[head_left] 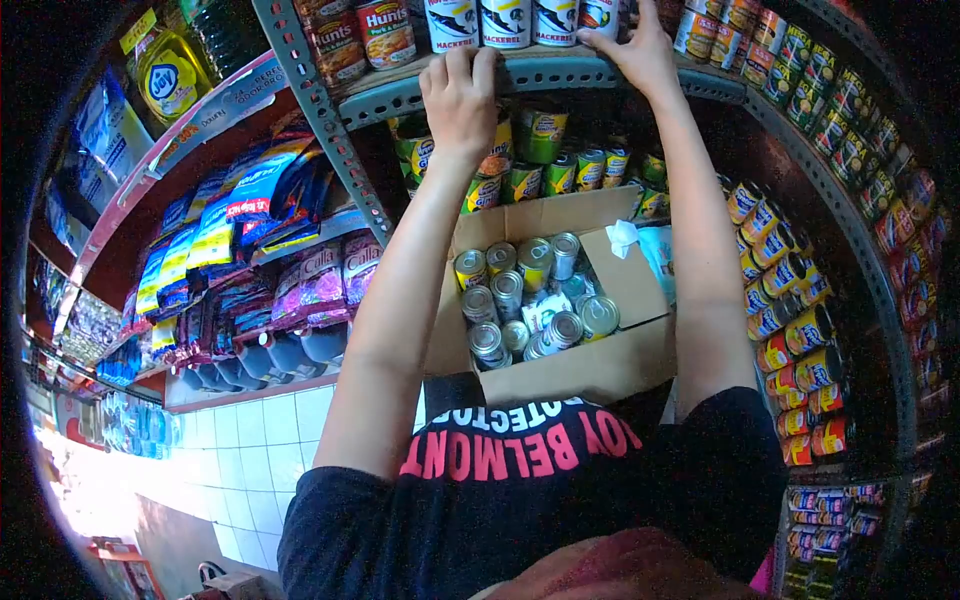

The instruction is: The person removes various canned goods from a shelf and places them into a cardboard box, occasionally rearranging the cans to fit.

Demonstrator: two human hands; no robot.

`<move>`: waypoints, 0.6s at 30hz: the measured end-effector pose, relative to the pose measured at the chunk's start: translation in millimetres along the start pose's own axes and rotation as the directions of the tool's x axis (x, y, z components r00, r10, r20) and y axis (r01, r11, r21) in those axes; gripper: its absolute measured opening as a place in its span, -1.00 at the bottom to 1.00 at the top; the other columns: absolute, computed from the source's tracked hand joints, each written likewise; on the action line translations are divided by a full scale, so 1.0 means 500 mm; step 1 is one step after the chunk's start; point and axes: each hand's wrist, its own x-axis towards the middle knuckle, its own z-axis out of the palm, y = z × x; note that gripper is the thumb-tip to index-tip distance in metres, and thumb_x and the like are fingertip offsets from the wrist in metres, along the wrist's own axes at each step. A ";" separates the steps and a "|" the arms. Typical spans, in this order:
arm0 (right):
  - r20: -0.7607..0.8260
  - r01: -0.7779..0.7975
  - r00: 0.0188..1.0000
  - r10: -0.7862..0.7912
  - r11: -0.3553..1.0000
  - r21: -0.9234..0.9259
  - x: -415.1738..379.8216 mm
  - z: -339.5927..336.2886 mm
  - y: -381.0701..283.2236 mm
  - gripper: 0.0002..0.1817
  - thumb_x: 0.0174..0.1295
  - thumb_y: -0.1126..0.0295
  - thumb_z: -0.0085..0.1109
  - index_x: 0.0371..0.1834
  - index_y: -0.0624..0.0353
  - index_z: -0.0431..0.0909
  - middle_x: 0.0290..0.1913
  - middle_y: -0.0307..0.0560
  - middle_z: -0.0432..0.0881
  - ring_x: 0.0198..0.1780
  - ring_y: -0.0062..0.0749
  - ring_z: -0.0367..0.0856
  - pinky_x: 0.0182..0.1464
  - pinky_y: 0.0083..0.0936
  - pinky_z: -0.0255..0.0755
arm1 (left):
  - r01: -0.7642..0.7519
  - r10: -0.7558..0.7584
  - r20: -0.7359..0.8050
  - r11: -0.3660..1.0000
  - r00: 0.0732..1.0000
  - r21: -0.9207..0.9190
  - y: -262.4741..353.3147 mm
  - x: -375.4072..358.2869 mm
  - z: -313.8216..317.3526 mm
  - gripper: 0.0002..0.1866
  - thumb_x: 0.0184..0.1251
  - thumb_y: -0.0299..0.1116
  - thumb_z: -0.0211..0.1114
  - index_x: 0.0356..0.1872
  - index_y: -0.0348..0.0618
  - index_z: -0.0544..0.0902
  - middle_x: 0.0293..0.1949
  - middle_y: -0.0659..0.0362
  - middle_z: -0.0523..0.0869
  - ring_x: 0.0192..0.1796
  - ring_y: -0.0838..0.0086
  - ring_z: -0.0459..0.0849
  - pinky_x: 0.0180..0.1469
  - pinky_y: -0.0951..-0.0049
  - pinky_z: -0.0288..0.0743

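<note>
Both arms reach up to a metal shelf holding a row of mackerel cans (pixel 505 22) with white labels. My left hand (pixel 460 105) is closed, its fingers bent over the shelf's front edge (pixel 550 73) just below the cans. Farther right, my right hand (pixel 640 55) has its thumb and fingers around a can (pixel 599 16) at the row's end; its label is partly cut off by the frame. Below my arms stands an opened cardboard box (pixel 560 375) with several cans (pixel 535 262) inside, their lids upward.
Pork and beans cans (pixel 386 32) stand left of the mackerel. Green and yellow cans (pixel 560 172) fill the shelf behind the box. More cans (pixel 790 260) are stacked along the right. Sachet packs (pixel 240 205) hang at left, near a slotted metal post (pixel 330 120).
</note>
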 end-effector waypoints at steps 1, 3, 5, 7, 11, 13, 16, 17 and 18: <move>-0.002 0.002 1.000 -0.002 1.000 0.002 0.003 0.004 0.009 -0.04 -0.02 0.20 0.70 0.44 0.09 0.32 0.12 0.22 0.70 0.16 0.07 0.69 0.21 -0.14 0.56 | 0.002 -0.002 0.018 1.000 1.000 0.002 -0.001 -0.001 -0.001 -0.70 0.23 -0.42 0.24 0.01 0.04 0.63 -0.04 0.19 0.58 0.05 0.20 0.55 0.11 0.17 0.44; -0.001 0.000 1.000 0.000 0.999 -0.051 0.013 0.010 0.017 0.00 -0.06 0.15 0.73 0.44 0.07 0.31 0.15 0.23 0.69 0.19 0.13 0.67 0.24 -0.12 0.54 | 0.001 -0.001 0.030 1.000 1.000 0.009 -0.002 0.001 -0.001 -0.69 0.23 -0.42 0.24 0.01 0.04 0.63 -0.04 0.19 0.58 0.06 0.20 0.55 0.12 0.17 0.44; 0.013 -0.028 1.000 0.029 0.998 -0.063 0.021 0.007 0.026 0.00 -0.06 0.19 0.75 0.43 0.11 0.31 0.14 0.19 0.70 0.15 -0.01 0.71 0.21 -0.18 0.57 | -0.003 0.003 0.013 1.000 1.000 0.008 -0.002 0.002 -0.001 -0.68 0.22 -0.42 0.25 0.03 0.04 0.64 -0.04 0.19 0.58 0.07 0.19 0.55 0.13 0.17 0.44; 0.144 -0.106 0.988 0.054 0.918 0.382 0.029 0.020 0.080 -0.04 -0.05 0.27 0.75 0.40 0.15 0.33 0.13 0.13 0.70 0.11 -0.21 0.72 0.18 -0.27 0.59 | -0.005 0.004 0.010 1.000 1.000 0.014 0.000 0.005 -0.001 -0.68 0.22 -0.43 0.24 0.03 0.04 0.64 -0.04 0.19 0.58 0.07 0.19 0.55 0.13 0.17 0.44; 0.310 -0.244 0.945 0.101 0.851 0.465 0.033 -0.008 0.094 -0.32 0.09 0.50 0.60 0.29 0.30 0.49 0.07 -0.02 0.74 0.11 -0.36 0.70 0.18 -0.36 0.59 | -0.012 0.012 -0.025 1.000 1.000 0.007 -0.001 0.003 0.007 -0.69 0.21 -0.43 0.24 0.00 0.04 0.65 -0.06 0.18 0.59 0.03 0.18 0.55 0.10 0.15 0.44; 0.342 -0.202 0.939 0.038 0.866 0.457 0.029 -0.013 0.096 -0.38 0.22 0.50 0.49 0.35 0.32 0.47 0.14 -0.05 0.72 0.19 -0.36 0.66 0.25 -0.39 0.52 | -0.034 0.035 -0.024 0.999 0.999 0.041 -0.007 0.002 0.007 -0.69 0.22 -0.41 0.24 0.00 0.04 0.66 -0.06 0.15 0.60 0.03 0.16 0.55 0.06 0.15 0.43; 0.276 0.005 0.961 -0.024 0.998 0.068 0.018 -0.023 0.089 -0.27 0.35 0.13 0.40 0.45 0.35 0.40 0.29 0.15 0.65 0.37 -0.08 0.57 0.41 -0.25 0.38 | 0.000 0.002 0.085 1.000 0.996 -0.021 0.002 0.007 -0.015 -0.65 0.21 -0.48 0.19 0.06 -0.14 0.62 -0.08 -0.06 0.52 0.02 -0.02 0.50 0.06 0.06 0.40; 0.197 0.041 0.979 -0.051 0.998 0.055 0.007 -0.009 0.104 -0.18 0.34 0.00 0.37 0.50 0.33 0.35 0.40 0.28 0.54 0.45 0.05 0.49 0.45 -0.22 0.34 | -0.002 0.004 0.074 0.999 0.997 -0.039 0.000 0.008 -0.012 -0.65 0.20 -0.49 0.21 0.05 -0.14 0.62 -0.09 -0.06 0.51 0.01 -0.02 0.49 0.07 0.06 0.40; 0.088 0.136 0.988 -0.124 0.979 -0.153 0.001 0.008 0.140 -0.18 0.34 -0.01 0.39 0.50 0.30 0.35 0.43 0.26 0.48 0.41 0.07 0.51 0.44 -0.21 0.35 | -0.008 0.010 0.051 0.999 0.999 -0.032 0.003 0.011 -0.013 -0.67 0.22 -0.50 0.19 0.03 -0.14 0.62 -0.08 -0.06 0.51 0.02 -0.03 0.49 0.07 0.05 0.40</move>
